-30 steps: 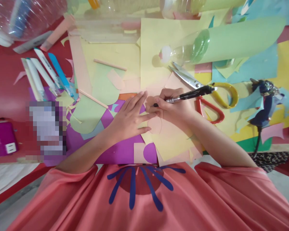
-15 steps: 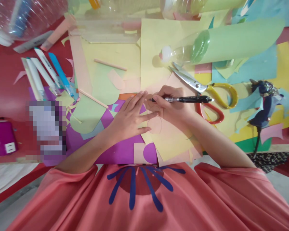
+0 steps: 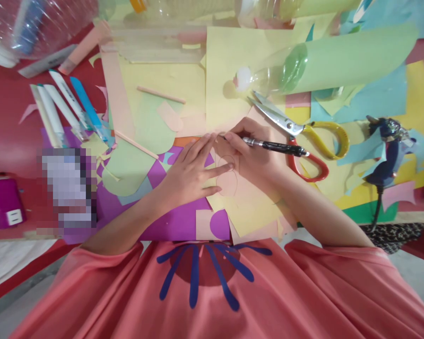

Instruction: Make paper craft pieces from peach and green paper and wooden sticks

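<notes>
My right hand (image 3: 253, 155) pinches a black pen (image 3: 273, 147), its tip touching peach-coloured paper (image 3: 245, 188) near the top of a drawn rounded outline (image 3: 229, 181). My left hand (image 3: 190, 170) lies flat with fingers spread, pressing a small peach paper shape against that sheet just left of the pen tip. Both hands rest over overlapping yellow, peach and purple sheets at the table's near edge.
Scissors (image 3: 300, 136) with yellow and red handles lie right of my right hand. Farther right sits a dark glue gun (image 3: 388, 150). A plastic bottle with rolled green paper (image 3: 321, 63) lies behind. Several marker pens (image 3: 67, 113) and wooden sticks (image 3: 160, 95) lie at the left.
The pen tip has travelled upward along the outline, and the pen's barrel has swung down from pointing up-right to slanting down-right. My left hand has stayed put.
</notes>
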### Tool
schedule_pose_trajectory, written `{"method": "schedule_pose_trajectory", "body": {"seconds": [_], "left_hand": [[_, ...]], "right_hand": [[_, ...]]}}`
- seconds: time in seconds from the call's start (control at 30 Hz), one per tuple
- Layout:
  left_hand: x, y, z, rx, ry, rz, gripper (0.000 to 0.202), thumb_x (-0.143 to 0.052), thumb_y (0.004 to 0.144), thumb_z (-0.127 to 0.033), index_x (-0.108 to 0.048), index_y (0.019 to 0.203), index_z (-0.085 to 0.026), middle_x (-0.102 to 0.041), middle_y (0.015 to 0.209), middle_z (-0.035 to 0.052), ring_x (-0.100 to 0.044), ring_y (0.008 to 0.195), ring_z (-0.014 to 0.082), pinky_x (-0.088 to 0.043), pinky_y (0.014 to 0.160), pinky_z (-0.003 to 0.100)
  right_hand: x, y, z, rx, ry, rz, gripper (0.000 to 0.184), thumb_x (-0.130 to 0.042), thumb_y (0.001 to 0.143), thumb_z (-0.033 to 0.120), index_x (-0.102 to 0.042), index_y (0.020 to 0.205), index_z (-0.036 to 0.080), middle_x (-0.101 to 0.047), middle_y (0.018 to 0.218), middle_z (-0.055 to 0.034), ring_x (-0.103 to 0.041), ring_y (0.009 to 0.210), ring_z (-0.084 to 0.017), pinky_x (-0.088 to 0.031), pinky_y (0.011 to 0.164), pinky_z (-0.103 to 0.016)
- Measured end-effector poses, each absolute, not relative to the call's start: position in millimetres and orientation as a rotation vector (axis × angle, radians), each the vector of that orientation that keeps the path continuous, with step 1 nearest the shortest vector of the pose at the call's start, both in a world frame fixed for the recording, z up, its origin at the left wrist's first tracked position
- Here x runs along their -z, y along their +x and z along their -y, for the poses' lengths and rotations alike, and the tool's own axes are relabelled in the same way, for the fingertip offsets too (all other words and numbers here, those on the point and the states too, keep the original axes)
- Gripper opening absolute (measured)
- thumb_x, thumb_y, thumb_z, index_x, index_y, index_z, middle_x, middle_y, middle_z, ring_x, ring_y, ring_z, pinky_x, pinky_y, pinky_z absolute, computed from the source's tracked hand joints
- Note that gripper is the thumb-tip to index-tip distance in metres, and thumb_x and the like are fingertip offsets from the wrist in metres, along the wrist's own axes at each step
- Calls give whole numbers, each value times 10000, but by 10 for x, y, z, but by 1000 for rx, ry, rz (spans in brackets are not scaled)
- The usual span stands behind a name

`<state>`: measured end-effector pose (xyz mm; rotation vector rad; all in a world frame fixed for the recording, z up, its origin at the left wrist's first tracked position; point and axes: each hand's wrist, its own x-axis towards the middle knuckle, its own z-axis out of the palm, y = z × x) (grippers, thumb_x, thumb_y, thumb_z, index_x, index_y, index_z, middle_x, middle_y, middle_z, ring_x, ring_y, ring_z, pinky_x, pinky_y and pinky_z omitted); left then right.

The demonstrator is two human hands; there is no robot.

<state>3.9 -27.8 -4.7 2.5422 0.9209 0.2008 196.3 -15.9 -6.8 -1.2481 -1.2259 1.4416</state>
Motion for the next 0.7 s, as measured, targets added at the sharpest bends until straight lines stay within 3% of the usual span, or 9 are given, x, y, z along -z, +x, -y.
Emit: {"method": "schedule_pose_trajectory", "body": {"seconds": [0.7], "left_hand": [[63, 38, 280, -206, 2613, -894, 519, -655, 858, -409, -546, 1360, -339, -308, 1597, 122, -285, 1477, 347, -292, 1162, 576]], "right_hand": [[168, 2141, 128, -1044, -1440, 1528, 199, -572, 923, 421, -582, 851, 236, -508, 636, 24, -502, 541, -110, -446, 506, -281]]}}
